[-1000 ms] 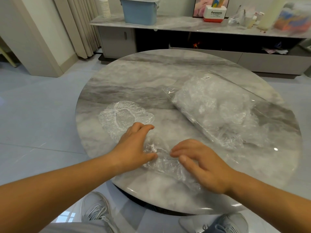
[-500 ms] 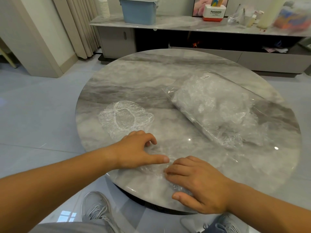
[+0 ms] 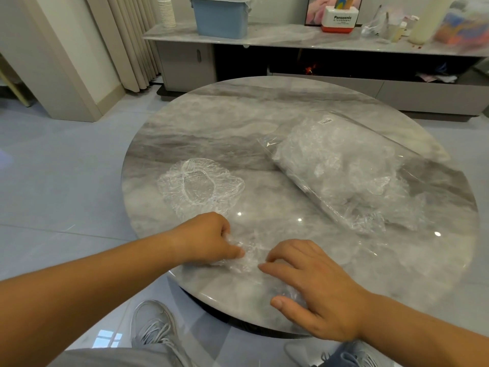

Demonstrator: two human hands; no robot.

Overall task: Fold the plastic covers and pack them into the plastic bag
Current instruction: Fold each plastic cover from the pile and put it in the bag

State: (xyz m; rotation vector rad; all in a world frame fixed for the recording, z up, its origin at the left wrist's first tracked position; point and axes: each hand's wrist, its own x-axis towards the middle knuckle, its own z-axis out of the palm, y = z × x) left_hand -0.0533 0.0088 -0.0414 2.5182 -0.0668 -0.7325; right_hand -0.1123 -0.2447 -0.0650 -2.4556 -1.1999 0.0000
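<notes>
A crumpled clear plastic cover point(image 3: 247, 256) lies near the front edge of the round marble table point(image 3: 238, 123). My left hand point(image 3: 205, 238) grips its left end with curled fingers and thumb. My right hand point(image 3: 315, 284) rests on its right part, fingers bent down onto the plastic, thumb stretched toward the table edge. A second cover point(image 3: 199, 185), round with an elastic rim, lies flat at the left, just beyond my left hand. The clear plastic bag point(image 3: 344, 168), stuffed with several covers, lies at the right.
Behind the table runs a low marble-topped cabinet point(image 3: 291, 38) with a blue bin point(image 3: 221, 17), a stack of cups point(image 3: 166, 11) and a white-and-red box point(image 3: 340, 19). Curtains point(image 3: 127, 41) hang at the back left. My shoes point(image 3: 153, 324) show below the table edge.
My left hand has curled round the cover's left end. My right hand slid back toward the table edge, then forward a little, staying on the plastic. The cover is more bunched.
</notes>
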